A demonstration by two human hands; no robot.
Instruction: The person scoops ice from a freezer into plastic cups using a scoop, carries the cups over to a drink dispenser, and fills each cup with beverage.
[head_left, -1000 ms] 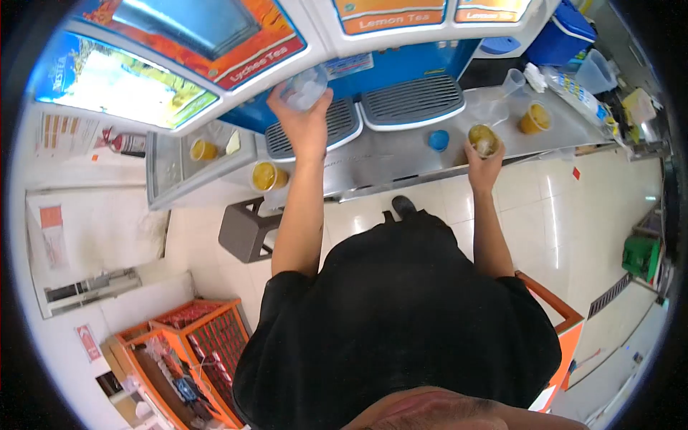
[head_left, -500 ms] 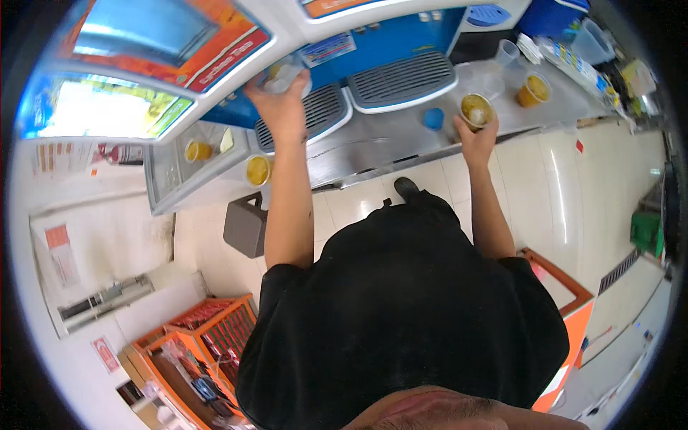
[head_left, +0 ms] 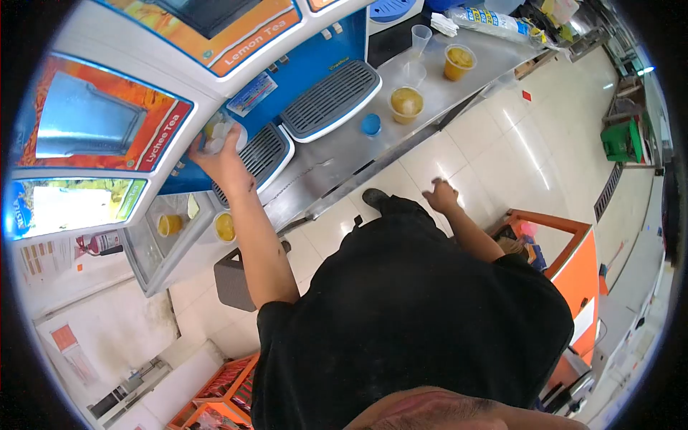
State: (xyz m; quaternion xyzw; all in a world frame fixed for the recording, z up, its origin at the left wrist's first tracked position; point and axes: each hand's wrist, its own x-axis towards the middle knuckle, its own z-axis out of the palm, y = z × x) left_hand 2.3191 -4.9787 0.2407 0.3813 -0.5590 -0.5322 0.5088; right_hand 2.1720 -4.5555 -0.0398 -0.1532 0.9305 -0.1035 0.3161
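Note:
My left hand [head_left: 221, 159] is wrapped around a clear plastic cup [head_left: 234, 129] under the spouts of the drink dispenser [head_left: 215, 86]. What looks like ice shows inside that cup. Over the floor, away from the counter, hangs my right hand [head_left: 442, 196], holding nothing, its fingers apart and slightly bent. A cup of yellow drink [head_left: 406, 104] stands on the metal counter [head_left: 344, 152], beside a small blue cup [head_left: 370, 125]. Farther right is another cup of yellow drink [head_left: 459, 62].
Grey drip trays [head_left: 331, 100] jut out below the dispenser. Two more yellow cups are at left, one in an open bin [head_left: 170, 225] and one near its edge [head_left: 225, 227]. A grey stool [head_left: 233, 281] and an orange-framed cabinet [head_left: 582, 287] stand on the floor.
My right hand has let go of the yellow drink cup, leaving it on the counter, and drawn back toward my body. My left hand still holds its cup. The view has turned left.

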